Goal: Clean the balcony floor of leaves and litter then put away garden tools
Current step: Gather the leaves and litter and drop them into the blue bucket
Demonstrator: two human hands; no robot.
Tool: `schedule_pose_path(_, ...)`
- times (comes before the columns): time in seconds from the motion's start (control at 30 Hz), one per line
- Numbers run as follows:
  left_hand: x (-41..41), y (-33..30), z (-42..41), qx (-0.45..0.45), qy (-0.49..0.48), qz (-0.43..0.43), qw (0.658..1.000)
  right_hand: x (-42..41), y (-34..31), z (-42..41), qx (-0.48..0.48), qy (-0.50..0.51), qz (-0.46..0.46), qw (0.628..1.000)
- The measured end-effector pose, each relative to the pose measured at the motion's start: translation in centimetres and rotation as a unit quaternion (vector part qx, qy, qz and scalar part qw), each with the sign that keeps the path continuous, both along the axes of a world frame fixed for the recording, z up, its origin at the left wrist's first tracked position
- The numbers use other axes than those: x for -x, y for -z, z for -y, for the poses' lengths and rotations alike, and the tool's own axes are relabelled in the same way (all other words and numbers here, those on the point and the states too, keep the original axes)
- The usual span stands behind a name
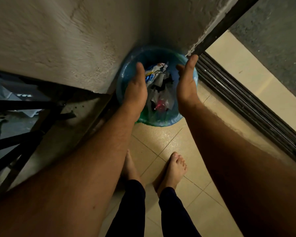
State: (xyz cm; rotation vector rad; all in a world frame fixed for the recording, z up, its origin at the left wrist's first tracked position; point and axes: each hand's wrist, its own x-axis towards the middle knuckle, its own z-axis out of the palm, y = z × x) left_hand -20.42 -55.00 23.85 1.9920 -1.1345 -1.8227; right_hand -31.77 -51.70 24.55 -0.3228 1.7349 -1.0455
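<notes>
Left hand point(135, 88) and right hand point(186, 82) spread, empty, over blue-lined bin point(125, 72) in floor point(169, 139) corner, litter point(158, 86) inside. Risk: loose liner slipping, spilling wrappers back out.

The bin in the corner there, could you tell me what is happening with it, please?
A barefoot person stands on the tiled floor over a blue bin tucked into the wall corner beside a sliding-door track. Both hands are held above it, palms facing each other: the left hand and the right hand are open and hold nothing. Litter, mostly wrappers and plastic, already lies inside the bin.
</notes>
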Motion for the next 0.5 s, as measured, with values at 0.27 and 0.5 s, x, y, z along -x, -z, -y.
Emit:
schedule_pose_path(0.27, -0.6, 0.6, -3.2, 0.173, 0.229, 0.214, 0.934, 1.2, 1.2, -1.7, -0.135, -0.185, -0.205, 0.952)
schedule_pose_path(0.5, 1.5, 1.0, -1.2, -0.034, 0.231, 0.051, 0.971, 1.0, 1.7, -2.9, -0.126, -0.054, -0.013, 0.991)
